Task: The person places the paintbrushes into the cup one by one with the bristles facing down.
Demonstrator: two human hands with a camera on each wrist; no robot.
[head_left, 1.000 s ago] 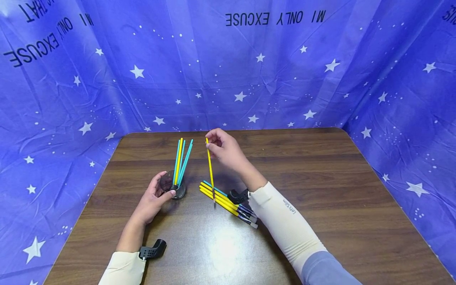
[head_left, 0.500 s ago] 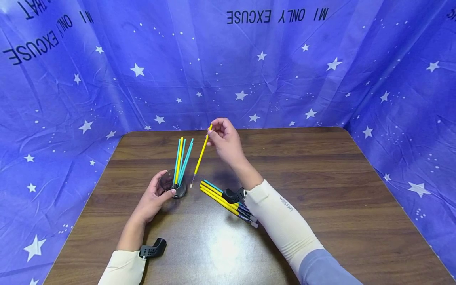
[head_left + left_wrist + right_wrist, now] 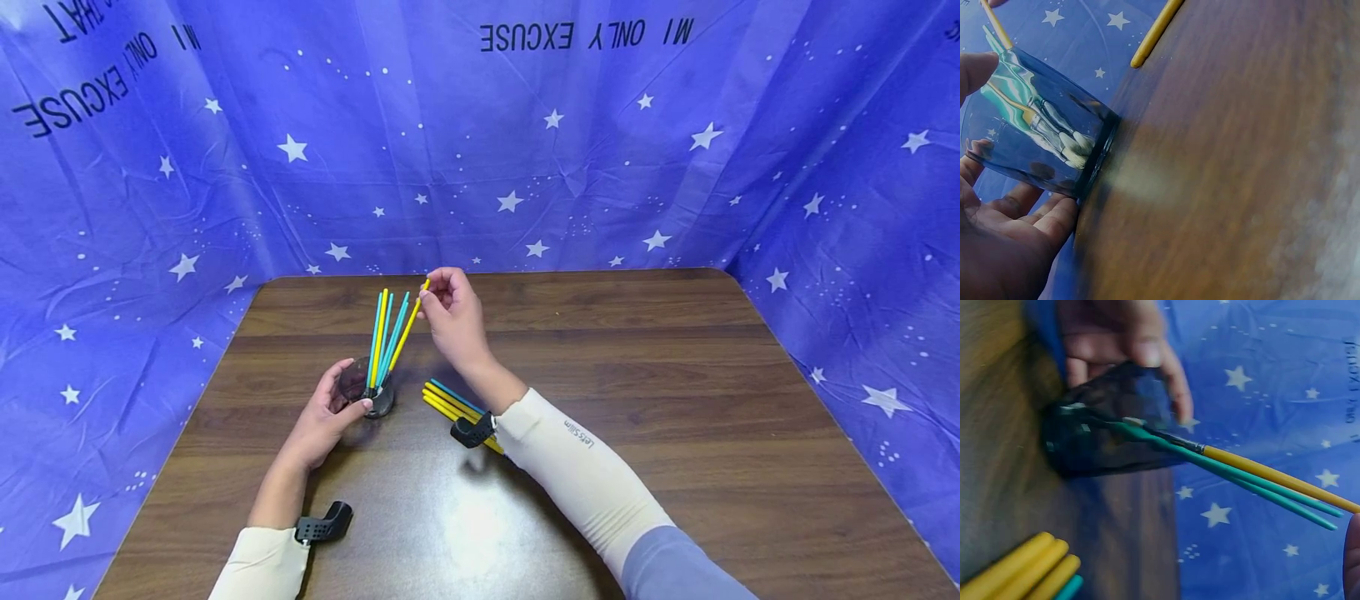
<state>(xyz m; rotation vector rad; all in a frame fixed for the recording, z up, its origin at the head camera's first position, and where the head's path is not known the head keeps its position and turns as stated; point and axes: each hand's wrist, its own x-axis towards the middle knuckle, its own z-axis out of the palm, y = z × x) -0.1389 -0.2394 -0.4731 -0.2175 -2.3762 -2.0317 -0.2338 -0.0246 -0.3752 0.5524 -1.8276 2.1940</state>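
My left hand (image 3: 324,425) holds a dark see-through glass (image 3: 1107,450) upright on the table, fingers on one side and thumb on the other. Several turquoise brushes (image 3: 394,335) and a yellow one lean inside it, bristles down, as the left wrist view shows through the wall. Between thumb and fingertips, my right hand (image 3: 457,325) pinches another yellow paintbrush (image 3: 1272,473) near the end of its handle. This brush slants down to the left, and its metal ferrule and bristles overlap the glass's mouth in the right wrist view.
A small pile of yellow paintbrushes (image 3: 1013,570) with a turquoise one (image 3: 1070,588) lies right of the glass, partly under the right forearm and its wrist camera (image 3: 472,431). Blue starry curtains (image 3: 510,167) stand around the wooden table (image 3: 637,375).
My right hand has carried the yellow paintbrush left from above the pile, swinging its bristle end over to the glass. The left hand and the glass stay in place.
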